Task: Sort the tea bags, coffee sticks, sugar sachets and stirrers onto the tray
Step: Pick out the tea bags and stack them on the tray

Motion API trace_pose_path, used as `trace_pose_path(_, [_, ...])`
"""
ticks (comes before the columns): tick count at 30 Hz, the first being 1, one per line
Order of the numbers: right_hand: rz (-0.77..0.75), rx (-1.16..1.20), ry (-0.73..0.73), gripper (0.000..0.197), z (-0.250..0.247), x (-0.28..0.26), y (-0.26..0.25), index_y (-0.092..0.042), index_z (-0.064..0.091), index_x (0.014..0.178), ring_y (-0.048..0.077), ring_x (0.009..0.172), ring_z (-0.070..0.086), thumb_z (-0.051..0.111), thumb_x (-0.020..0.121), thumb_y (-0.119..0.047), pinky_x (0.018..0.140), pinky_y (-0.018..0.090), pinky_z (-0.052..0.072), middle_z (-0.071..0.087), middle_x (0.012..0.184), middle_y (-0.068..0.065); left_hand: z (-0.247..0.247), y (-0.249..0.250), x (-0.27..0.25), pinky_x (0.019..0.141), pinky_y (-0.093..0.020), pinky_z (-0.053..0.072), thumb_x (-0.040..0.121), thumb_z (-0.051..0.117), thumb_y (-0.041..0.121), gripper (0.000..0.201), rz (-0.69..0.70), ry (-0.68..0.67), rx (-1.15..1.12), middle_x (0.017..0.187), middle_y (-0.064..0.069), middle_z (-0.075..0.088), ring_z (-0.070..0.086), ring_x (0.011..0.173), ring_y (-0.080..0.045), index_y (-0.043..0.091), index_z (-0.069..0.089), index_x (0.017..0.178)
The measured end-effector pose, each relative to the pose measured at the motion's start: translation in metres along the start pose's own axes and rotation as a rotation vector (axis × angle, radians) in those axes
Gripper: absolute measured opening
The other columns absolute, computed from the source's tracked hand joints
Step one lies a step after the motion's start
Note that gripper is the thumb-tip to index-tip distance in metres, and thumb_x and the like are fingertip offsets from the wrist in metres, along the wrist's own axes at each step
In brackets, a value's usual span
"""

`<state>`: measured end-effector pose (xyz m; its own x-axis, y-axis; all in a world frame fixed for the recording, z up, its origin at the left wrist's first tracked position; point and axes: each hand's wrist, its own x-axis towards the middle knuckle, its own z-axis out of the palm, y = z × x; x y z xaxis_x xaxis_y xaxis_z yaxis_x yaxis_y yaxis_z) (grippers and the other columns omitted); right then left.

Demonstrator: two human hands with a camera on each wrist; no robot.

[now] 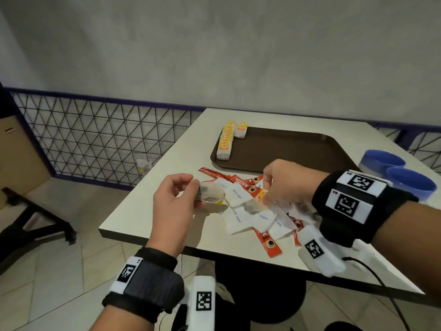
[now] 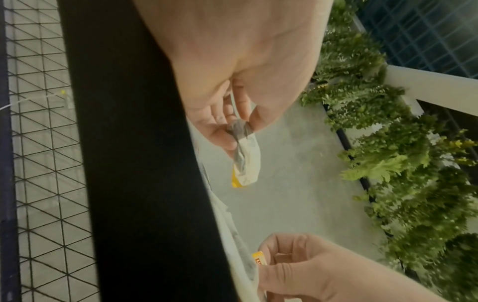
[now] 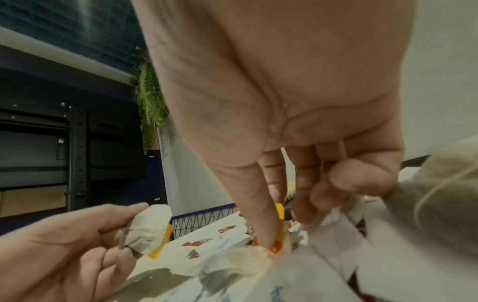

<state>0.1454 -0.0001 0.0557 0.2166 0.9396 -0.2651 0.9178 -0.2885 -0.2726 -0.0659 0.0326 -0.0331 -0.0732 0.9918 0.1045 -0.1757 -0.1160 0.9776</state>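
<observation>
White worktop [image 1: 167, 163] fills the middle of the head view. Left hand [image 1: 175, 206] pinches one tea bag [image 1: 211, 193]; right hand [image 1: 288, 182] pinches a yellow tea bag tag [image 1: 263, 194] on the pile of sugar sachets [image 1: 248, 219] and coffee sticks [image 1: 243, 183]. Brown tray [image 1: 286, 149], upper right, holds more tea bags [image 1: 225, 142] at its left edge.

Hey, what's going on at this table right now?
A person is sorting drink supplies. Their left hand pinches a white tea bag with a yellow tag, and their right hand pinches another tea bag's yellow tag in the pile of white sugar sachets and red coffee sticks. Several tea bags already sit on the brown plastic tray.
</observation>
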Motion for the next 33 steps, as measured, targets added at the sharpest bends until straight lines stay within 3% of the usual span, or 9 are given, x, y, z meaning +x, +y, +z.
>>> trace_pose_path(4, [-0.053, 0.106, -0.009, 0.012, -0.008, -0.003, 0.003, -0.011, 0.067, 0.096, 0.017, 0.064, 0.061, 0.077, 0.090, -0.014, 0.052, 0.023, 0.047, 0.070, 0.083, 0.006, 0.000, 0.004, -0.001, 0.071, -0.037, 0.062, 0.098, 0.062, 0.010, 0.012, -0.022, -0.068, -0.079, 0.108, -0.019, 0.065, 0.073, 0.075, -0.016, 0.017, 0.069, 0.106])
trace_pose_path(10, [-0.153, 0.366, 0.012, 0.025, -0.016, -0.011, 0.013, -0.021, 0.059, 0.107, 0.019, 0.063, 0.062, 0.076, 0.091, -0.011, 0.057, 0.030, 0.054, 0.070, 0.081, 0.009, 0.000, 0.008, -0.006, 0.085, -0.034, 0.059, 0.093, 0.067, 0.002, 0.016, -0.047, -0.168, -0.170, 0.104, -0.013, 0.075, 0.073, 0.097, -0.025, 0.009, 0.073, 0.106])
trace_pose_path(13, [-0.173, 0.556, -0.084, 0.023, -0.020, -0.017, 0.014, -0.015, 0.063, 0.106, 0.024, 0.066, 0.061, 0.070, 0.091, 0.002, 0.056, 0.033, 0.053, 0.067, 0.077, 0.010, 0.001, 0.009, -0.008, 0.077, -0.024, 0.061, 0.088, 0.068, -0.005, 0.019, -0.104, -0.183, -0.276, 0.099, -0.010, 0.076, 0.073, 0.096, -0.023, 0.004, 0.072, 0.104])
trace_pose_path(17, [-0.264, 0.599, -0.135, 0.015, -0.027, -0.027, 0.011, -0.011, 0.072, 0.100, 0.020, 0.065, 0.062, 0.073, 0.090, 0.001, 0.058, 0.030, 0.053, 0.068, 0.075, 0.007, 0.004, 0.016, -0.009, 0.074, -0.020, 0.062, 0.088, 0.063, -0.009, 0.020, -0.227, -0.209, -0.487, 0.098, -0.013, 0.076, 0.074, 0.086, -0.021, 0.004, 0.070, 0.102])
trace_pose_path(21, [-0.403, 0.432, -0.005, 0.032, -0.030, -0.034, 0.002, -0.023, 0.070, 0.112, 0.018, 0.067, 0.070, 0.084, 0.083, -0.018, 0.064, 0.029, 0.058, 0.076, 0.081, 0.005, 0.003, 0.020, -0.004, 0.071, -0.018, 0.061, 0.089, 0.061, -0.008, 0.023, -0.275, -0.201, -0.577, 0.099, -0.014, 0.076, 0.074, 0.079, -0.017, 0.007, 0.071, 0.104])
trace_pose_path(24, [-0.504, 0.247, 0.091, 0.010, -0.028, -0.037, -0.006, -0.026, 0.076, 0.091, 0.004, 0.067, 0.069, 0.083, 0.085, -0.026, 0.062, 0.019, 0.053, 0.076, 0.078, -0.005, 0.000, 0.020, -0.002, 0.068, -0.018, 0.061, 0.087, 0.061, -0.006, 0.019, -0.344, -0.192, -0.632, 0.100, -0.014, 0.076, 0.075, 0.074, -0.016, 0.005, 0.075, 0.095])
trace_pose_path(27, [-0.579, 0.027, 0.159, 0.014, -0.021, -0.035, -0.014, -0.035, 0.070, 0.081, -0.002, 0.084, 0.061, 0.081, 0.087, -0.028, 0.073, 0.014, 0.044, 0.067, 0.087, -0.016, -0.002, 0.020, -0.003, 0.067, -0.018, 0.061, 0.076, 0.065, -0.002, 0.018, -0.386, -0.261, -0.632, 0.095, -0.016, 0.076, 0.074, 0.072, -0.015, 0.003, 0.081, 0.085])
trace_pose_path(30, [-0.651, -0.089, 0.228, 0.016, -0.013, -0.029, -0.022, -0.042, 0.066, 0.081, 0.004, 0.110, 0.047, 0.079, 0.087, -0.035, 0.095, 0.027, 0.040, 0.057, 0.114, -0.019, -0.003, 0.019, -0.003, 0.071, -0.018, 0.061, 0.075, 0.066, 0.001, 0.020, -0.410, -0.326, -0.611, 0.093, -0.017, 0.076, 0.073, 0.071, -0.014, 0.001, 0.081, 0.089])
trace_pose_path(33, [-0.699, -0.065, 0.275, 0.010, -0.007, -0.025, -0.028, -0.038, 0.071, 0.084, 0.009, 0.125, 0.042, 0.079, 0.088, -0.032, 0.104, 0.032, 0.039, 0.059, 0.132, -0.015, -0.003, 0.017, -0.002, 0.068, -0.017, 0.061, 0.077, 0.066, 0.001, 0.022, -0.411, -0.373, -0.594, 0.093, -0.017, 0.075, 0.073, 0.070, -0.014, -0.001, 0.079, 0.095])
